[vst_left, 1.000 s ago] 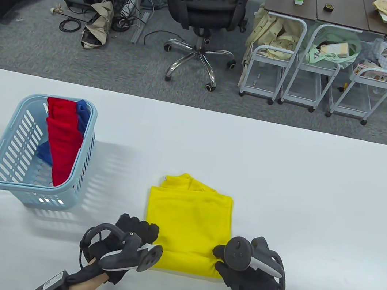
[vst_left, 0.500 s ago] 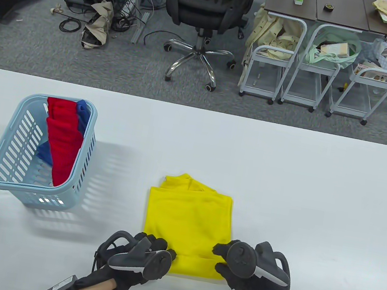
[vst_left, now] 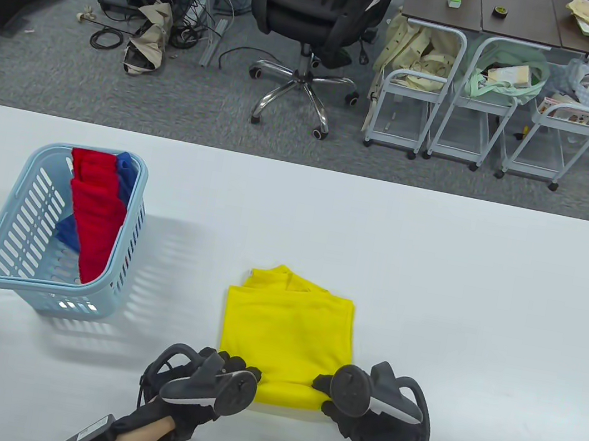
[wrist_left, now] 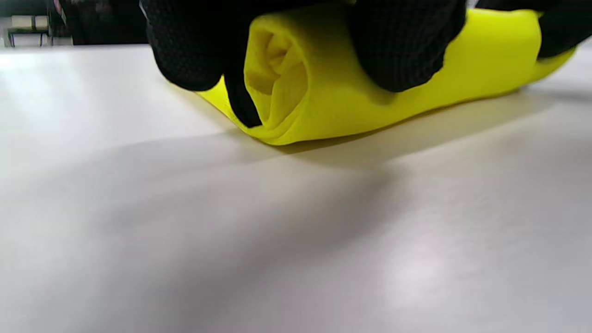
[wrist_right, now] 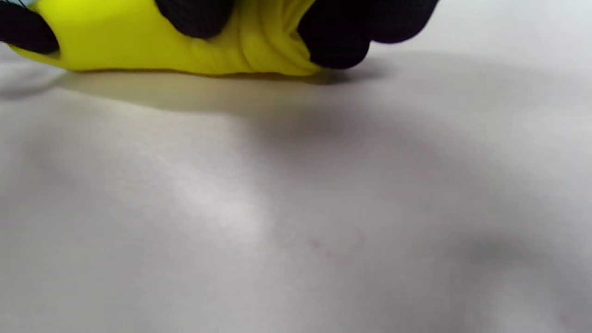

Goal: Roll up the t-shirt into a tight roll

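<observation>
The folded yellow fabric t-shirt (vst_left: 287,332) lies near the middle of the white bench (vst_left: 484,297), its near hem now wound into a short roll (wrist_left: 296,92) that has crept farther from the near edge than 1 second ago. The left hand (vst_left: 199,385) has shifted right onto the roll's left end; the right hand (vst_left: 370,408) curls over the right end. Both grips clamp the roll. Most of the shirt remains flat, so rolling has only begun. A light-blue slatted plastic basket (vst_left: 5,262) sits far left.
</observation>
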Motion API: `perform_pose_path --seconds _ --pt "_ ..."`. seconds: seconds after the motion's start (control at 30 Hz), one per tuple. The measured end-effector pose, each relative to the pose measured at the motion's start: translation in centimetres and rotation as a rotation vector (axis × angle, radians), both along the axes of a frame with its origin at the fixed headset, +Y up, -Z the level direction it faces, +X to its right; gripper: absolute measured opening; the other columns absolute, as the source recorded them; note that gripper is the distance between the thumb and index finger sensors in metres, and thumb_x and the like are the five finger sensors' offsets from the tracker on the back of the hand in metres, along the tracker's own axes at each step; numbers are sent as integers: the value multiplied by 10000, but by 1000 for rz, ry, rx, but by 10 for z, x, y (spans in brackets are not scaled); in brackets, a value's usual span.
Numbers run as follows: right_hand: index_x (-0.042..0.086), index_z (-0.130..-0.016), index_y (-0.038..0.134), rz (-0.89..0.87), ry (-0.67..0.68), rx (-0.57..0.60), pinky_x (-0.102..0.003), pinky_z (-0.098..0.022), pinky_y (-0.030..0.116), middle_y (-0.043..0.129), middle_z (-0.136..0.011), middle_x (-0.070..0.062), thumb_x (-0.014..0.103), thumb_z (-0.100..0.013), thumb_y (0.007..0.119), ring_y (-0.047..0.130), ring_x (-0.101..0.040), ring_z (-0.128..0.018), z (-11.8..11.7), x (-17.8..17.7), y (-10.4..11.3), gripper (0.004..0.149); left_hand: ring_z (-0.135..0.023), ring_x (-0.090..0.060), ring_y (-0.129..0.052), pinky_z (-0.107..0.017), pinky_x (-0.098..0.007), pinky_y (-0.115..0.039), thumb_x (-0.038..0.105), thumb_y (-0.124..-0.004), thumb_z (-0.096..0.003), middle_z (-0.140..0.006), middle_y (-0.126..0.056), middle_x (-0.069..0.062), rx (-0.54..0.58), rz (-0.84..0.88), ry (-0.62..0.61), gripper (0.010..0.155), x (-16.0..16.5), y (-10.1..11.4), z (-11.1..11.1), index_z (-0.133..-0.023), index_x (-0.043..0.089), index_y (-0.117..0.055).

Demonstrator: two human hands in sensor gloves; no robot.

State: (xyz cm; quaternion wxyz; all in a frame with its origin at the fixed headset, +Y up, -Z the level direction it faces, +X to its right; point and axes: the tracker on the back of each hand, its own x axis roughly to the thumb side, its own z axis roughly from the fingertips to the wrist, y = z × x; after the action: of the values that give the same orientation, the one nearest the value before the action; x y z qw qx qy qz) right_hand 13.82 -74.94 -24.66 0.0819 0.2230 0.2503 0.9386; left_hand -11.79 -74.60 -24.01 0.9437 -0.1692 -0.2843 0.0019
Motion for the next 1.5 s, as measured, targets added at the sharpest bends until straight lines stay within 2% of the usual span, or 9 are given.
perform_pose_path --seconds 0.1,0.33,0.47,0.7,0.9,1.0,1.27,1.37,1.5 --pt "294 -1113 530 11 -26 -69 -459 -580 730 760 -963 -34 403 -624 590 886 -216 -732 -1 7 -5 505 -647 -210 -1013 -596 -461 -805 438 -667 -539 -826 -985 2 -140 135 77 514 -10 -1 -7 -1011 253 -751" --pt "287 -1120 508 -14 -38 -88 -445 -565 741 757 -943 -22 429 -633 577 894 -199 -707 -3 7 -7 512 -714 -236 -977 -640 -487 -764 501 -656 -528 -872 -947 3 88 -70 158 535 -19 9 -11 -997 265 -760" --pt "284 -1118 509 -52 -46 -122 -446 -563 739 754 -936 -24 431 -634 579 890 -198 -696 -6 10 -9 510 -884 -256 -860 -711 -513 -690 500 -694 -518 -1046 -784 -22 188 -35 46 581 -5 22 8 -1061 296 -657" --pt "279 -1117 523 -104 -79 -177 -437 -545 751 770 -934 -17 448 -628 570 901 -188 -676 -9 18 -10 520 -980 -251 -757 -753 -525 -635 475 -742 -501 -1120 -652 -22 215 -202 -139 650 21 -11 17 -1089 285 -540" --pt "337 -1139 453 180 -137 218 -505 -680 591 471 -1145 -96 382 -633 667 673 -291 -933 6 10 24 551 -857 -223 -854 -719 -488 -699 415 -711 -537 -1000 -795 7 131 -14 -84 518 13 -12 3 -1037 299 -648" --pt "331 -1136 425 61 -17 186 -487 -694 563 396 -1169 -65 424 -616 722 585 -300 -984 14 -2 24 606 -824 -219 -879 -705 -486 -715 395 -717 -535 -959 -845 8 38 99 -25 490 4 -11 -5 -1015 296 -700" --pt "263 -1107 347 246 36 164 -494 -696 562 411 -1154 -56 408 -622 670 573 -311 -1003 17 -29 -2 601 -806 -263 -890 -693 -514 -704 431 -623 -566 -943 -893 -19 -36 253 57 536 -7 -10 -9 -1096 385 -564" --pt "254 -1125 368 196 24 141 -481 -683 587 476 -1136 -63 364 -635 619 632 -296 -968 13 -24 0 561 -878 -317 -819 -712 -542 -659 507 -656 -538 -1033 -800 -61 32 169 24 620 0 -9 -1 -1123 425 -469" --pt "203 -1107 467 2 14 -14 -452 -630 664 619 -1061 -82 345 -628 579 776 -260 -841 6 -11 0 512 -1025 -326 -580 -772 -561 -545 554 -704 -498 -1182 -520 -62 303 -106 -82 682 17 -8 13 -1118 403 -465"
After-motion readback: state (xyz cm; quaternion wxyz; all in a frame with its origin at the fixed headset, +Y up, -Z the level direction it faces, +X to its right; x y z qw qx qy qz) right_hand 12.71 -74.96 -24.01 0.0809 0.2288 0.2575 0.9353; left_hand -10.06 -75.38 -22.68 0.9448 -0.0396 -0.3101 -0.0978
